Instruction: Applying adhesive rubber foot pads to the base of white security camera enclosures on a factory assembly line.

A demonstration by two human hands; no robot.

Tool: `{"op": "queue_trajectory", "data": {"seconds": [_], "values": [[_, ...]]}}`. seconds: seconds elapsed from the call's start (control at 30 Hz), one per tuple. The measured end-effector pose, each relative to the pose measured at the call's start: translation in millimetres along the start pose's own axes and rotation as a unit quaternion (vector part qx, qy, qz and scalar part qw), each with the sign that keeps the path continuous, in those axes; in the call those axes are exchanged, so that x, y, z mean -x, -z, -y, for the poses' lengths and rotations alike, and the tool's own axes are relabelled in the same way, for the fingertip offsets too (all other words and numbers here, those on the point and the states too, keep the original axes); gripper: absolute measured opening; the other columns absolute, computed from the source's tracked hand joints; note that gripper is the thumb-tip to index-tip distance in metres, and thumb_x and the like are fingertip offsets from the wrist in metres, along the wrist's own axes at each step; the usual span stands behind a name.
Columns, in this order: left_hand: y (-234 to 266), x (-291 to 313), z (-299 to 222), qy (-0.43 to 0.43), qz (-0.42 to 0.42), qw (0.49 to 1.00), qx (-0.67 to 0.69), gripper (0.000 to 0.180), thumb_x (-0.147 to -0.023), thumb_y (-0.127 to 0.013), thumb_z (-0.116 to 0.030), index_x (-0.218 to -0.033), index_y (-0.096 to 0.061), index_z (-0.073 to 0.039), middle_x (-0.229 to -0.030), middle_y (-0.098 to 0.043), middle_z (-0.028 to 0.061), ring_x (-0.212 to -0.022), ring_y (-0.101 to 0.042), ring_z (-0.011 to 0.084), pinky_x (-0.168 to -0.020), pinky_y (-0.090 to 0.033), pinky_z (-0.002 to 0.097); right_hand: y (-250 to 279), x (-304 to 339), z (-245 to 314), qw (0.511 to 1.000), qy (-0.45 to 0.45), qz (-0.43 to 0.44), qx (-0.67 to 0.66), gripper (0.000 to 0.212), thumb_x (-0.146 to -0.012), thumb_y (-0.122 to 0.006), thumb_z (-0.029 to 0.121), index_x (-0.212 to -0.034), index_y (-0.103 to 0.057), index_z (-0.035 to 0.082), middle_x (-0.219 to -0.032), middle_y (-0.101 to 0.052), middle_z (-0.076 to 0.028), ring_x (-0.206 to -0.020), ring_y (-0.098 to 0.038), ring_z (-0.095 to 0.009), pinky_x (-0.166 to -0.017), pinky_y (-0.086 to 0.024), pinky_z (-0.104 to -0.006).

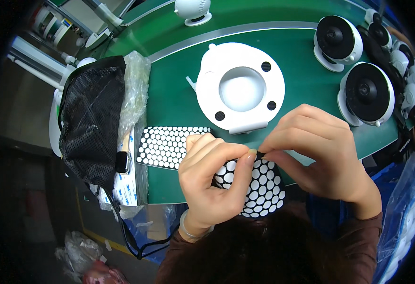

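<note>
A black sheet covered with white round dots point(263, 191) is pinched at its upper edge by my left hand point(215, 177), thumb against fingers. My right hand point(318, 154) is closed too, its fingertips meeting the left ones over a small black piece point(260, 155) at that edge. Whether this piece is a loose pad or the sheet's corner, I cannot tell. Just beyond my hands lies a round white housing point(207, 90) with a central hollow and three black round pads on its face. A second dotted sheet point(165, 147) lies flat on the table, left of my left hand and partly behind it.
The green table point(169, 102) carries two white cameras with black fronts point(338, 38) at the right. Another white device point(192, 10) stands at the back. A black mesh bag point(92, 120) and clear plastic wrap point(135, 90) line the left edge. More white devices point(411, 99) crowd the far right.
</note>
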State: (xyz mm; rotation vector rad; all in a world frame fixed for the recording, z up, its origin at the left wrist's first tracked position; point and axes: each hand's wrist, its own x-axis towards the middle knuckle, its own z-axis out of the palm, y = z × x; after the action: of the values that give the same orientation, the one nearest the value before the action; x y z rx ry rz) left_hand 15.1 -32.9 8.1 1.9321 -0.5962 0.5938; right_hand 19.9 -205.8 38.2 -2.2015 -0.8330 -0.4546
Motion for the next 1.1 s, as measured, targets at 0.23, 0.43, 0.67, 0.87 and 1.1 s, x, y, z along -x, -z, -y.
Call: {"op": "queue_trajectory", "data": {"seconds": [0.23, 0.43, 0.67, 0.87, 1.1], "values": [[2, 1, 2, 0.029, 0.003, 0.999, 0.029, 0.008, -0.066, -0.063, 0.003, -0.068, -0.059, -0.003, -0.058, -0.054, 0.0027, -0.051, -0.039, 0.0155, -0.057, -0.026, 0.0278, 0, -2, 1, 1.0, 0.011, 0.001, 0.008, 0.024, -0.056, -0.071, -0.003, -0.076, -0.063, 0.007, -0.069, -0.059, -0.003, -0.068, -0.057, -0.02, -0.058, -0.046, -0.0277], [2, 2, 4, 0.034, 0.0, 0.998, 0.05, 0.007, -0.065, -0.063, 0.004, -0.068, -0.059, -0.002, -0.059, -0.054, 0.0031, -0.051, -0.039, 0.0153, -0.057, -0.027, 0.0276, 0, -3, 1, 0.999, 0.022, 0.001, 0.027, 0.024, -0.055, -0.071, -0.003, -0.075, -0.063, 0.008, -0.069, -0.059, -0.002, -0.066, -0.057, -0.02, -0.056, -0.047, -0.0276], [3, 3, 4, 0.054, -0.006, 0.997, 0.053, 0.007, -0.066, -0.063, 0.004, -0.068, -0.059, -0.002, -0.06, -0.055, 0.0039, -0.052, -0.041, 0.0155, -0.057, -0.028, 0.0273, -3, -3, 2, 0.997, 0.05, 0.002, 0.061, 0.023, -0.055, -0.071, -0.002, -0.074, -0.062, 0.007, -0.07, -0.06, -0.002, -0.066, -0.057, -0.019, -0.055, -0.047, -0.0274], [4, 2, 3, 0.061, -0.005, 0.997, 0.049, 0.005, -0.068, -0.063, 0.002, -0.068, -0.06, -0.002, -0.06, -0.055, 0.0041, -0.052, -0.043, 0.0156, -0.057, -0.029, 0.0272, -4, -3, 3, 0.997, 0.04, 0.006, 0.06, 0.021, -0.056, -0.07, -0.001, -0.074, -0.062, 0.007, -0.07, -0.059, -0.003, -0.066, -0.057, -0.02, -0.055, -0.047, -0.0274], [3, 2, 7, 0.05, 0.001, 0.998, 0.038, 0.005, -0.069, -0.063, 0.001, -0.069, -0.06, -0.003, -0.059, -0.054, 0.0034, -0.052, -0.043, 0.0157, -0.058, -0.029, 0.0269, 3, -15, 1, 0.998, 0.004, 0.065, 0.003, 0.02, -0.057, -0.069, -0.003, -0.073, -0.061, 0.006, -0.068, -0.058, -0.003, -0.067, -0.056, -0.02, -0.058, -0.045, -0.0281]]}}
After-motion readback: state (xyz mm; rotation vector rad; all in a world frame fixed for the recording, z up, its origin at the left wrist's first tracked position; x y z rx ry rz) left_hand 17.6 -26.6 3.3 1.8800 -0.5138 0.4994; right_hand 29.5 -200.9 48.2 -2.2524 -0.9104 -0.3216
